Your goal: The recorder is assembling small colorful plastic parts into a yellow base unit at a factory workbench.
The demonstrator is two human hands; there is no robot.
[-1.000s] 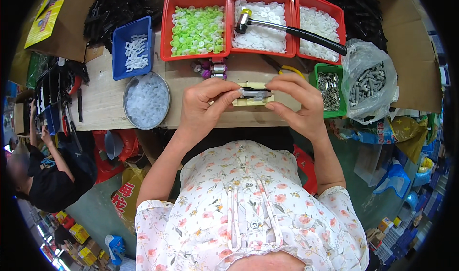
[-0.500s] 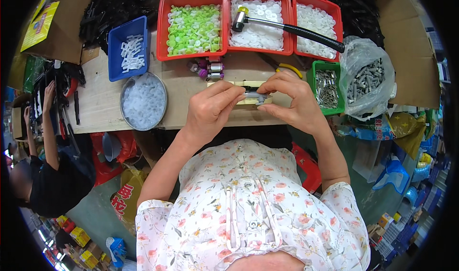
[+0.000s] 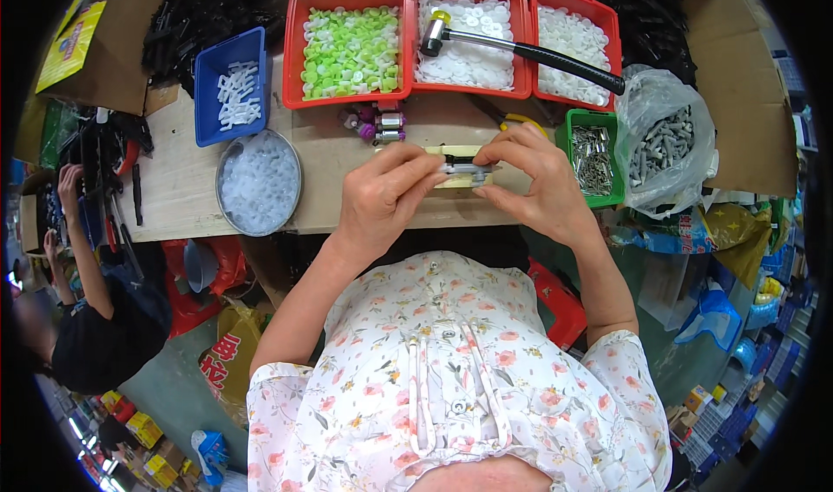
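Between my hands is a small grey plastic part (image 3: 466, 170) with a dark strip along its far side. It lies over a pale yellow block (image 3: 462, 151) on the bench, largely covered by my fingers. My left hand (image 3: 382, 186) pinches the left end of the grey part, thumb and fingertips pressed together. Around its right end curl the thumb and forefinger of my right hand (image 3: 544, 182). Whether the part sits in a groove of the block I cannot tell.
Red bins (image 3: 297, 58) of green and white plastic pieces line the back, a hammer (image 3: 529, 51) lying across them. Left are a blue bin (image 3: 205, 101) and a round metal bowl (image 3: 298, 193); right, a green bin (image 3: 597, 200) and a plastic bag (image 3: 664, 88). A co-worker (image 3: 108, 331) is at far left.
The grey part has turned slightly and lies more level over the block. My right fingertips have shifted a little to the right. The co-worker's arms have moved left.
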